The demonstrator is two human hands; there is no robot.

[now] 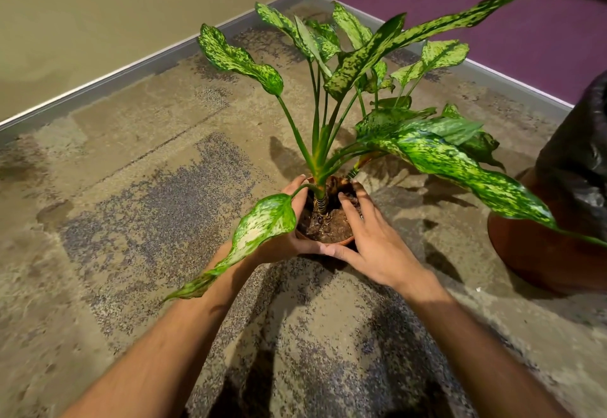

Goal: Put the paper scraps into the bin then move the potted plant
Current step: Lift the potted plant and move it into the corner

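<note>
I see both of my hands on the potted plant, which stands in the middle of the view on the carpet, near the corner where the beige wall meets the purple wall. My left hand wraps the left side of the small brown pot: the fingers go round the far rim, and the thumb lies along the near rim. A drooping leaf covers part of this hand. My right hand holds the right side, with the fingers curled over the rim and resting on the soil, and the thumb pressed on the near edge. So both hands hold the pot between them.

The plant stands upright. Its long axis goes from the pot up along the stems, away from me, with a small lean toward the corner. The spotted leaves spread outward; the longest one points up and to the right, and another long one reaches right, in front of the bin. This bin is brown, with a black bag in it, and it stands to the right of the plant. I cannot tell if the pot touches the carpet or is just above it.
</note>
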